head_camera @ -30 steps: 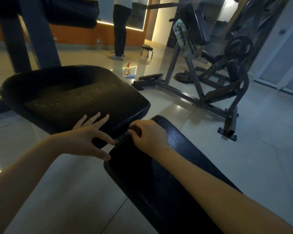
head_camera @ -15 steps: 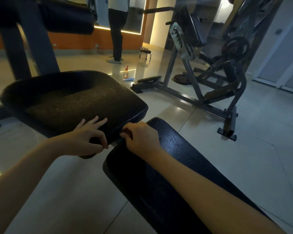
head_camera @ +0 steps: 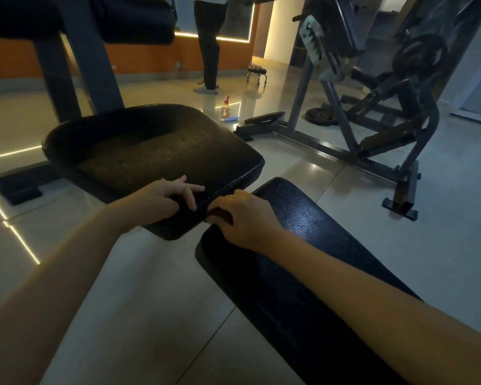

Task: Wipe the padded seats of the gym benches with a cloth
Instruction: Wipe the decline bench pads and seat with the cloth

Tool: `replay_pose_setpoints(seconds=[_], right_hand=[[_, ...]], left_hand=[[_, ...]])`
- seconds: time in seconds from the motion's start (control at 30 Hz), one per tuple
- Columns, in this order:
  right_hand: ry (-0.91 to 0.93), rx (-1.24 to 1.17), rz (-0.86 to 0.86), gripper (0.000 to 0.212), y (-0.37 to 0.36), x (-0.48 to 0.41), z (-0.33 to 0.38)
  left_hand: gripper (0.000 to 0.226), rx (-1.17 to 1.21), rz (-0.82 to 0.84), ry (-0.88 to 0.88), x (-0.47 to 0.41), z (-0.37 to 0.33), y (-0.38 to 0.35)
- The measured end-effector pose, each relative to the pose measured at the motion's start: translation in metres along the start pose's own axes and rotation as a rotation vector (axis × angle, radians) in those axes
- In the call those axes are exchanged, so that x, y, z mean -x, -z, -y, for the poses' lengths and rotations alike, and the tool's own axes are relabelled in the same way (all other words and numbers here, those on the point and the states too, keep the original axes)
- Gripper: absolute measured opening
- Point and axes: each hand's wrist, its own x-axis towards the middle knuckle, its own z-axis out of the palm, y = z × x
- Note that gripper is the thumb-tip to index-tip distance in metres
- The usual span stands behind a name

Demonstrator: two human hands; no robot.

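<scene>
A black padded seat [head_camera: 150, 151] lies in front of me, and a long black back pad [head_camera: 303, 245] runs from it toward the lower right. My left hand [head_camera: 161, 198] grips the seat's near corner, fingers draped over the top edge and thumb hidden. My right hand [head_camera: 245, 218] is curled at the gap between the two pads. A small dark brownish cloth [head_camera: 220, 214] shows under its fingers, mostly hidden by the hand.
A grey-framed weight machine [head_camera: 372, 107] with a plate [head_camera: 321, 118] on the floor stands to the right. A spray bottle [head_camera: 225, 109] sits on the tiles beyond the seat. A person [head_camera: 210, 51] stands at the back near a small stool [head_camera: 257, 72]. Another pad and its upright posts rise at the upper left.
My left hand went from spread open beside the seat to closed on its near corner. My right hand stayed curled at the gap between the pads. The view shifted slightly.
</scene>
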Motion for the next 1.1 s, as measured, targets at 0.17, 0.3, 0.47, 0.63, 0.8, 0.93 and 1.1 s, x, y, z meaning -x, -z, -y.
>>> replay_pose_setpoints(seconds=[0.17, 0.3, 0.47, 0.63, 0.8, 0.93, 1.1], right_hand=[[0.296, -0.054, 0.049, 0.024, 0.002, 0.012, 0.018], [0.527, -0.019, 0.183, 0.014, 0.009, 0.025, 0.023], [0.491, -0.059, 0.312, 0.014, 0.02, 0.076, 0.01], [0.467, -0.12, 0.398, 0.016, 0.025, 0.139, -0.005], [0.591, 0.021, 0.444, 0.018, 0.031, 0.123, 0.0], [0.561, 0.007, 0.29, 0.017, 0.032, 0.097, 0.01], [0.492, -0.06, 0.281, 0.015, 0.025, 0.138, 0.004]], left_hand=[[0.031, -0.102, -0.028, -0.069, -0.002, -0.001, -0.009], [0.023, -0.19, -0.017, -0.108, -0.003, 0.0, -0.015], [0.021, -0.146, -0.008, -0.082, -0.005, 0.006, -0.013], [0.02, -0.182, -0.002, -0.095, -0.004, 0.008, -0.014], [0.021, -0.364, -0.053, -0.039, 0.002, -0.002, -0.033], [0.042, -0.514, -0.196, -0.096, 0.016, -0.006, -0.082], [0.044, -0.622, -0.199, -0.484, 0.037, 0.002, -0.12]])
